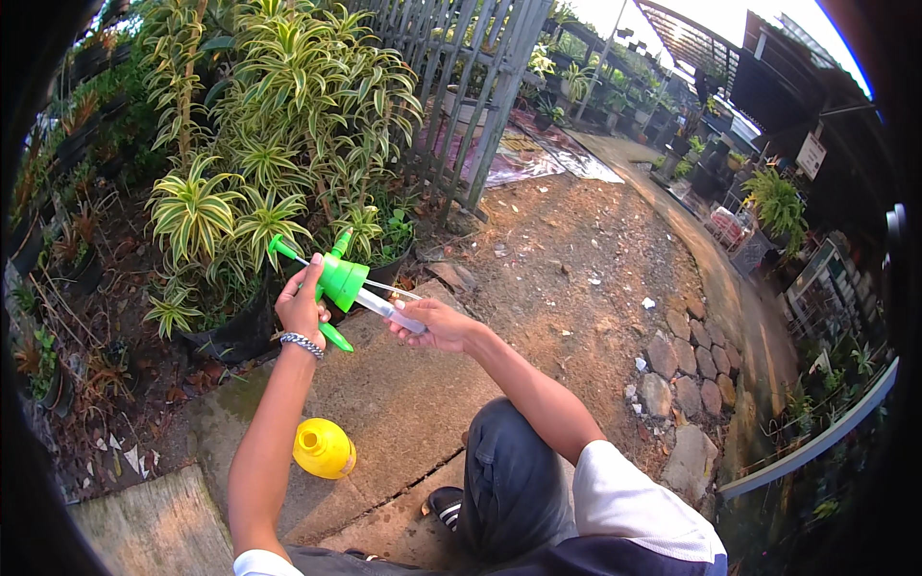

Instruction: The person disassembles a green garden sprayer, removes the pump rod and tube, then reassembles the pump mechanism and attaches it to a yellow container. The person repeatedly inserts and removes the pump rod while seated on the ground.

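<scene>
In front of me, my left hand [301, 309] grips a bright green pump sprayer head [341, 279] with a plunger handle [279, 247] and a nozzle. A clear pump cylinder [375, 302] extends from its wide green collar toward the right. My right hand [437, 324] has its fingers closed around the far end of that cylinder. Beside the cylinder runs a thin pale tube [392, 290]. On the concrete below, nearer to me, stands an open yellow bottle [327, 451], apart from both hands.
Striped leafy plants [288, 106] in black pots crowd the left, next to a slatted wooden fence [480, 106]. Bare soil with small stones [576, 259] spreads ahead. Flat paving stones [687, 360] and a curved metal rail [816, 442] lie to the right. My bent knee [514, 461] is close by.
</scene>
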The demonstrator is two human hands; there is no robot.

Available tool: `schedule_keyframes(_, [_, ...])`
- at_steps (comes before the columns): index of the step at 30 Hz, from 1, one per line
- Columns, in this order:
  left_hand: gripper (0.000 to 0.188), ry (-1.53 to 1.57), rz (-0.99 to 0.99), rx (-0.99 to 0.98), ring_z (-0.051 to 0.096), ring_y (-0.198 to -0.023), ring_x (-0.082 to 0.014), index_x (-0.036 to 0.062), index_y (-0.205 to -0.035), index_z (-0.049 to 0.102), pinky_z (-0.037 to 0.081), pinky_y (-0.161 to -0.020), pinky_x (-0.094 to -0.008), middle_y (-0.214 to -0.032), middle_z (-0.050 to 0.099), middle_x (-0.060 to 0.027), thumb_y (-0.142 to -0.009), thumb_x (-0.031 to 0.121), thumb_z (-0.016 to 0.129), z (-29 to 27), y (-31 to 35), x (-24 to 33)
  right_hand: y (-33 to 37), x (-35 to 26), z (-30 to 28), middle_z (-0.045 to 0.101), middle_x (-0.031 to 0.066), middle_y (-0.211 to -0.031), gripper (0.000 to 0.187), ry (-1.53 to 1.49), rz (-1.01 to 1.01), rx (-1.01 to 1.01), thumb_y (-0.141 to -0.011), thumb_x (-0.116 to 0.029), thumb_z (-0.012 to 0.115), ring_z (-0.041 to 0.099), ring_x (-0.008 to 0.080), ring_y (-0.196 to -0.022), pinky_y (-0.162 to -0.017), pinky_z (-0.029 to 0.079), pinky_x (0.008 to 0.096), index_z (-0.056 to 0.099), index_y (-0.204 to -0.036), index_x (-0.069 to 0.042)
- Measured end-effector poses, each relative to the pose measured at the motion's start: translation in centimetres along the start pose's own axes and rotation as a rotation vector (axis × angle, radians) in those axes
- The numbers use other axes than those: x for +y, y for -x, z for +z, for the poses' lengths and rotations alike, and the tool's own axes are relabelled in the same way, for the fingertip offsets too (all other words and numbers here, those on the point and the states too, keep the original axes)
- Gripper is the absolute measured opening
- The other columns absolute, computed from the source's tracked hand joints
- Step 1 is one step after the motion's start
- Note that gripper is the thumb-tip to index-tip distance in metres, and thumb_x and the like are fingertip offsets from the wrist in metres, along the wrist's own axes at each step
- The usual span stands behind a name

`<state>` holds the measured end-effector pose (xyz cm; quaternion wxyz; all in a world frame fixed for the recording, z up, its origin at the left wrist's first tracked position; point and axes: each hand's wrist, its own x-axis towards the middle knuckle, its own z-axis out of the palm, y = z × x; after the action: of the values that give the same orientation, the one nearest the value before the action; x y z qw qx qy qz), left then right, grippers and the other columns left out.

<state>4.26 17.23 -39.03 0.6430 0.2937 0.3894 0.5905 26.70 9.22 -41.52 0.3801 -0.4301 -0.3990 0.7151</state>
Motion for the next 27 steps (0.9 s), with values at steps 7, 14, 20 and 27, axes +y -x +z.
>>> schedule_keyframes(7, [0.038,0.018,-0.029,0.005,0.036,-0.038,-0.0034,0.0055,-0.091,0.066,0.028,-0.036,-0.0212,-0.062,0.052,0.0046,-0.077,0.036,0.084,0.6,0.3,-0.2,-0.3,0.4,-0.1,0.063,-0.0032,-0.095,0.021,0.136,-0.117,0.096,-0.096,-0.032,0.063,0.058,0.0059,-0.083,-0.07,0.049,0.0228,0.058,-0.107,-0.014])
schedule_keyframes(14, [0.038,0.008,-0.018,-0.002,0.037,-0.038,-0.0033,0.0057,-0.091,0.066,0.029,-0.035,-0.0214,-0.061,0.053,0.0044,-0.077,0.036,0.083,0.5,0.1,-0.2,0.7,-0.4,0.3,0.066,0.0004,-0.097,0.031,0.032,0.012,0.018,-0.102,-0.033,0.051,0.06,0.0069,-0.08,-0.067,0.051,0.0228,0.059,-0.113,-0.005])
schedule_keyframes(20, [0.041,0.001,-0.026,-0.01,0.037,-0.038,-0.0035,0.0049,-0.094,0.066,0.029,-0.035,-0.0217,-0.063,0.054,0.0038,-0.077,0.037,0.084,0.4,0.1,-0.6,-0.4,0.7,-0.7,0.065,-0.0009,-0.097,0.029,0.209,-0.153,0.097,-0.102,-0.033,0.053,0.06,0.0071,-0.082,-0.07,0.051,0.023,0.057,-0.117,-0.009])
schedule_keyframes(27, [0.034,-0.025,-0.016,-0.024,0.039,-0.043,-0.0015,0.0117,-0.093,0.066,0.029,-0.037,-0.0183,-0.072,0.059,0.0062,-0.08,0.039,0.081,0.0,-0.3,-0.6,0.2,-0.1,-0.1,0.064,-0.0009,-0.096,0.034,0.068,0.031,0.007,-0.103,-0.038,0.049,0.059,0.0076,-0.082,-0.071,0.051,0.025,0.058,-0.117,-0.009])
